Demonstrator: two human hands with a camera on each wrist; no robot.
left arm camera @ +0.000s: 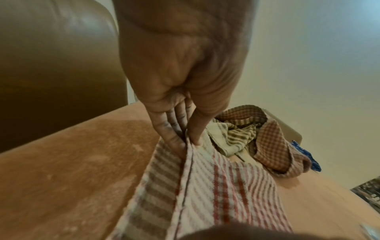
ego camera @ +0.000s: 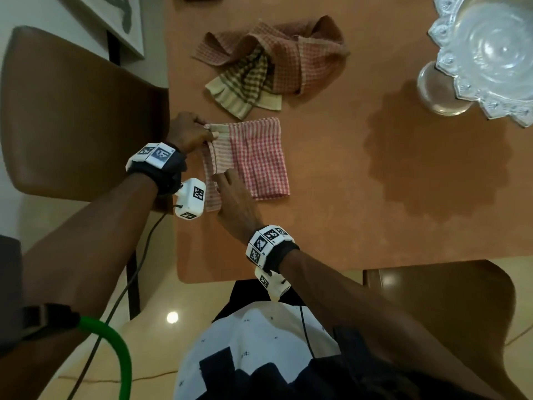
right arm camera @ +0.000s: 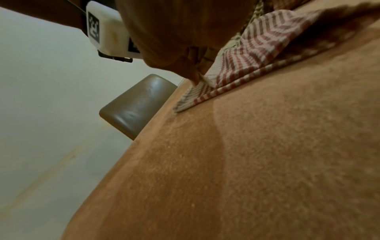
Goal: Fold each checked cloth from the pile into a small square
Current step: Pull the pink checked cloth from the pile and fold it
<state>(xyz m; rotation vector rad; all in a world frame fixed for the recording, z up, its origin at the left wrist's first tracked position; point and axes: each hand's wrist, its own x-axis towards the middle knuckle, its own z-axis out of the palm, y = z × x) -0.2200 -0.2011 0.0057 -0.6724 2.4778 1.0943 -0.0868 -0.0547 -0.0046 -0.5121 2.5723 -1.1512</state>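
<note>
Red-checked cloth lies partly folded on the bench in the head view, near its left edge, the pile of crumpled checked cloths just beyond it. Left hand pinches the far left corner; right hand has its fingers on the near left edge.

Left wrist view: thumb and fingers grip a raised fold.

Right wrist view: fingertips pinch the cloth's edge (blurred)
</note>
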